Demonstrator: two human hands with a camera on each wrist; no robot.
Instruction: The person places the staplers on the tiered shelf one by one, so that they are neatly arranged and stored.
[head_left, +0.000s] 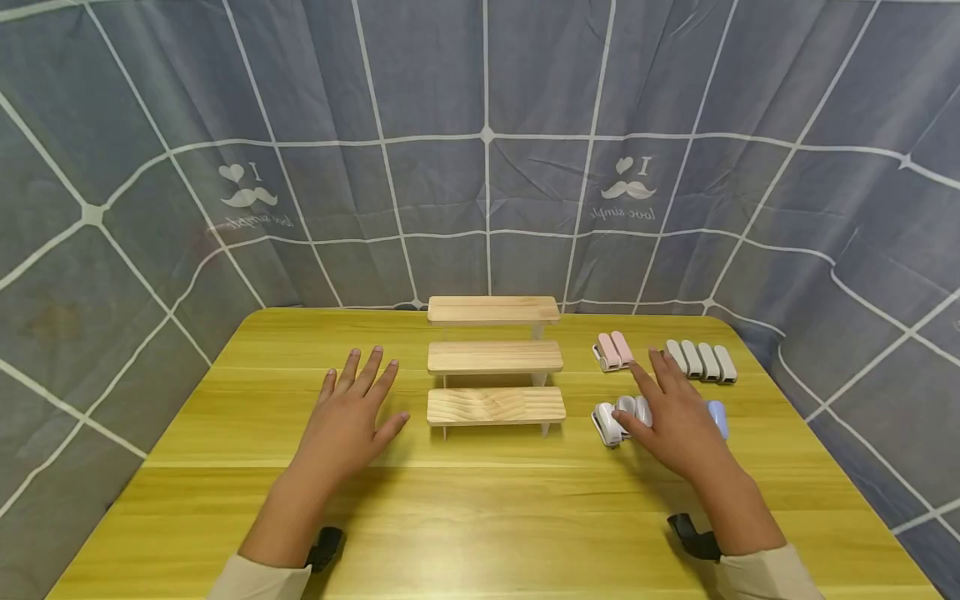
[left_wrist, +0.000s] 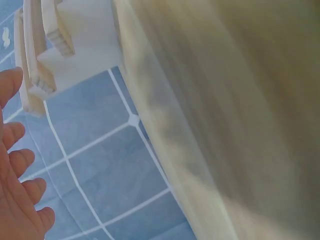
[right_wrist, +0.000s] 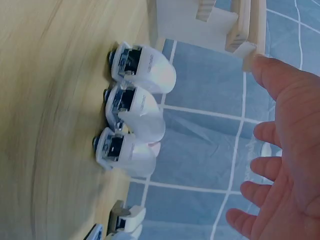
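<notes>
My left hand [head_left: 347, 429] hovers over the table left of a three-step wooden stand [head_left: 495, 404], fingers spread and holding nothing. To the stand's right, my right hand [head_left: 678, 421] is held with straight fingers above a group of small staplers and holds nothing. Beside its thumb is a white stapler [head_left: 606, 423]; in the right wrist view three white staplers [right_wrist: 142, 112] stand in a row below the palm. A blue stapler [head_left: 717, 418] shows past the hand's outer side, partly hidden by it. Two pink staplers [head_left: 613, 351] lie near the index fingertip.
Several pale grey staplers [head_left: 705, 362] line up at the back right, beyond the right fingertips. The yellow wood-grain table [head_left: 480, 508] ends at a grey-blue curtain [head_left: 420, 192] with white lines. The stand occupies the back middle. Black wrist straps [head_left: 693, 537] show near the sleeves.
</notes>
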